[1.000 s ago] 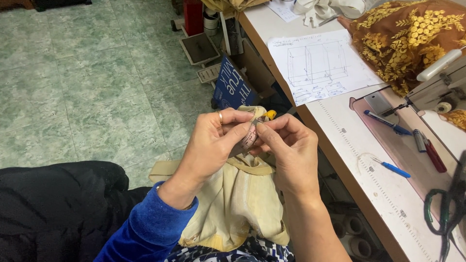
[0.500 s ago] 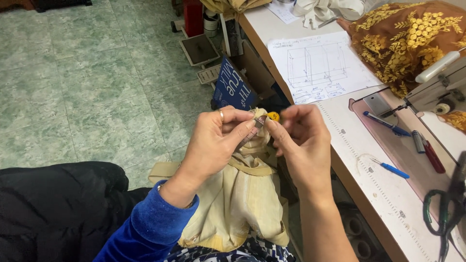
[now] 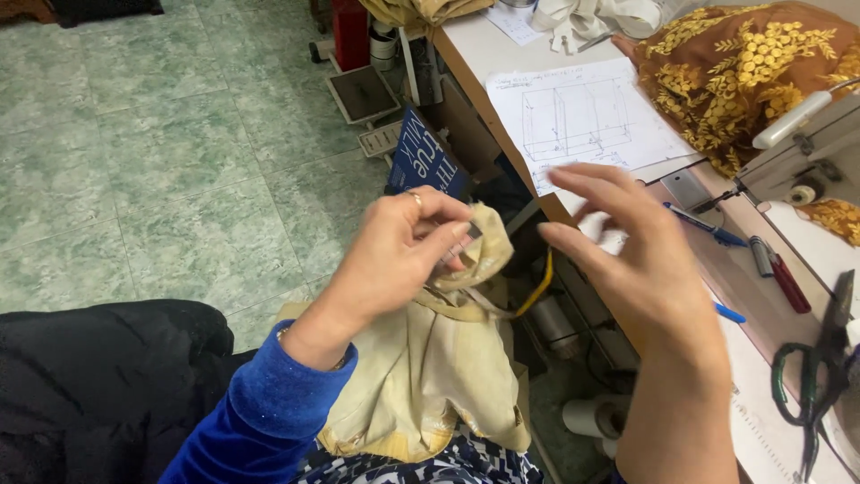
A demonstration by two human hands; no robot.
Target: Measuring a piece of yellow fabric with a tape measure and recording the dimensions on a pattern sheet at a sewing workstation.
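1. Fingers of the left hand (image 3: 399,255) pinch the beige fabric (image 3: 439,358) bunched over the lap.
2. Right hand (image 3: 640,260), blurred, hovers just right of the fabric, fingers spread, holding nothing.
3. Scissors (image 3: 811,394) lie farther right on the surface (image 3: 770,421), partly cut off.

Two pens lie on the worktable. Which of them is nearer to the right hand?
The blue pen beside the drawing sheet is nearer; it lies just past the right hand. The red pen lies farther right.
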